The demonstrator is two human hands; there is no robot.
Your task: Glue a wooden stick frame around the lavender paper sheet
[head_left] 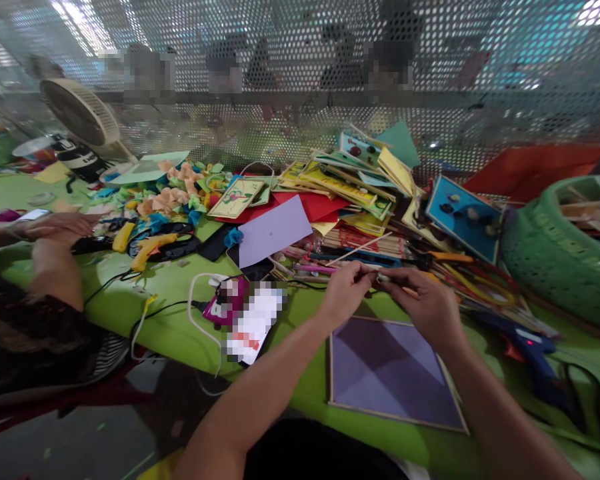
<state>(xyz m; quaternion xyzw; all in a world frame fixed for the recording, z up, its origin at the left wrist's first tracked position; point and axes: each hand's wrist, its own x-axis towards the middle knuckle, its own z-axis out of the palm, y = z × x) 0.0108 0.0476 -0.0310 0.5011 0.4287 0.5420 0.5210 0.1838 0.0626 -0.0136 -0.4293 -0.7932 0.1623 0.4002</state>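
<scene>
My left hand and my right hand meet at the fingertips above the far edge of a purple panel framed with thin wooden strips. Both are closed in a pinch. Between the right fingertips is a small pale thing, too small to name; what the left fingers pinch is hidden. A thin wooden stick shows just beyond my left hand. To the right of my right forearm lies a dark blue glue gun with a small red light.
A phone and a magenta device with cables lie left of my arm. Decorated cards are piled at the back. A green basket stands right. Another person's hands rest at left, near yellow glue guns and a fan.
</scene>
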